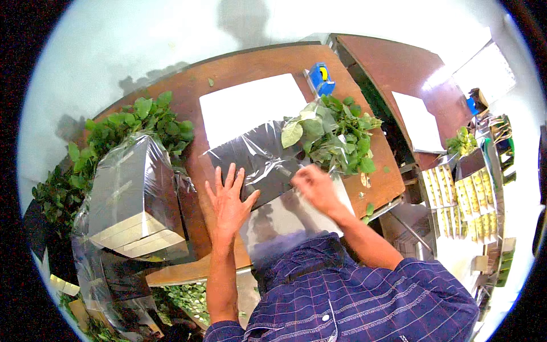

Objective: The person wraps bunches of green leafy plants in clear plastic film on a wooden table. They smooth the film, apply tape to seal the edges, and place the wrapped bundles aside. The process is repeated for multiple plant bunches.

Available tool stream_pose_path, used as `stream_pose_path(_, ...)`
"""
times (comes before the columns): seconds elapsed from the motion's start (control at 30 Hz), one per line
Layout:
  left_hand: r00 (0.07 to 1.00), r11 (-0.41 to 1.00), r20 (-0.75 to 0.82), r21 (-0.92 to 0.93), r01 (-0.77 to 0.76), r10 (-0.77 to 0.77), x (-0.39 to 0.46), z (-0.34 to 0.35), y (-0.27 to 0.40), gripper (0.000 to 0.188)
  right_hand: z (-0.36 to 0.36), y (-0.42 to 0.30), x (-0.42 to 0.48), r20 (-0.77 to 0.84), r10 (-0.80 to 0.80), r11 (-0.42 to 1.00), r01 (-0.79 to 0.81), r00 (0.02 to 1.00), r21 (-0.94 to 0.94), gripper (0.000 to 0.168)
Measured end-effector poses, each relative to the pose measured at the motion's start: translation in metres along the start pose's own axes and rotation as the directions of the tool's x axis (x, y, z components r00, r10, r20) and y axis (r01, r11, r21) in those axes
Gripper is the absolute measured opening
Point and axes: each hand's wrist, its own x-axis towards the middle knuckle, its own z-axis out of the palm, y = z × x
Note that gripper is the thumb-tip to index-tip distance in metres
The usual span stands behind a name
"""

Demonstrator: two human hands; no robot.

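A dark flat package in clear plastic wrap (260, 158) lies on a white board (252, 102) on the wooden table, with leafy green stems (342, 132) sticking out at its right end. My left hand (228, 201) rests on the package's lower left part, fingers spread. My right hand (314, 186), somewhat blurred, is at the package's lower right edge beside the leaves, its fingers curled; whether they pinch the wrap I cannot tell.
A blue tape dispenser (321, 79) with a yellow core stands behind the leaves. To the left is a stack of wrapped bundles (128, 188) with leafy stems. A second table (406, 64) stands at the right, near wrapped bundles of yellowish flowers (474, 192).
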Motion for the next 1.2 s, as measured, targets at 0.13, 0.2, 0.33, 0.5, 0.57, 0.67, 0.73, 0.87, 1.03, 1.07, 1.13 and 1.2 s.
stream_pose_path(0.13, 0.999, 1.0, -0.049, 0.025, 0.007, -0.006, -0.008, 0.002, -0.002, 0.067, -0.077, 0.018, 0.048, -0.117, -0.159, 0.944, 0.116, 0.98, -0.308, 0.044)
stream_pose_path(0.2, 0.996, 0.995, -0.083, 0.095, -0.011, 0.019, -0.007, 0.009, 0.01, 0.061, -0.096, 0.036, 0.07, -0.092, -0.364, 0.819, 0.271, 0.927, -0.506, 0.056)
stream_pose_path(0.33, 0.955, 0.976, -0.202, 0.063, -0.21, 0.218, -0.001, 0.043, 0.072, 0.047, -0.1, 0.054, 0.104, -0.001, -0.48, 0.695, 0.38, 0.877, -0.61, 0.048)
stream_pose_path(0.5, 0.93, 0.955, -0.249, -0.056, -0.292, 0.27, 0.031, 0.111, 0.16, 0.065, -0.104, 0.096, 0.138, 0.069, -0.516, 0.799, 0.508, 0.854, -0.323, 0.016)
stream_pose_path(0.57, 0.934, 0.97, -0.269, 0.002, -0.244, 0.235, 0.046, 0.132, 0.172, 0.057, -0.111, 0.095, 0.142, 0.089, -0.529, 0.806, 0.533, 0.844, -0.259, 0.016)
stream_pose_path(0.67, 0.895, 0.974, -0.385, 0.088, -0.208, 0.226, 0.057, 0.154, 0.175, 0.038, -0.126, 0.09, 0.143, 0.12, -0.573, 0.784, 0.584, 0.811, -0.21, 0.014)
stream_pose_path(0.73, 0.899, 0.963, -0.347, 0.116, -0.243, 0.269, 0.062, 0.157, 0.172, 0.027, -0.131, 0.094, 0.142, 0.148, -0.568, 0.796, 0.586, 0.81, -0.153, 0.012)
stream_pose_path(0.87, 0.88, 0.954, -0.376, 0.04, -0.298, 0.291, 0.065, 0.152, 0.179, 0.018, -0.134, 0.106, 0.132, 0.139, -0.558, 0.818, 0.57, 0.818, -0.07, 0.012)
stream_pose_path(1.03, 0.861, 0.963, -0.463, -0.051, -0.266, 0.213, 0.071, 0.132, 0.191, 0.016, -0.132, 0.121, 0.124, 0.246, -0.516, 0.855, 0.512, 0.821, 0.086, 0.015)
stream_pose_path(1.07, 0.866, 0.963, -0.446, -0.034, -0.269, 0.226, 0.073, 0.133, 0.188, 0.019, -0.13, 0.124, 0.123, 0.272, -0.504, 0.862, 0.498, 0.82, 0.098, 0.013)
stream_pose_path(1.13, 0.875, 0.962, -0.417, -0.006, -0.272, 0.245, 0.076, 0.133, 0.184, 0.026, -0.126, 0.131, 0.123, 0.295, -0.485, 0.873, 0.473, 0.823, 0.116, 0.012)
stream_pose_path(1.2, 0.901, 0.96, -0.353, -0.024, -0.279, 0.253, 0.072, 0.127, 0.198, 0.04, -0.123, 0.136, 0.122, 0.288, -0.475, 0.88, 0.455, 0.831, 0.137, 0.012)
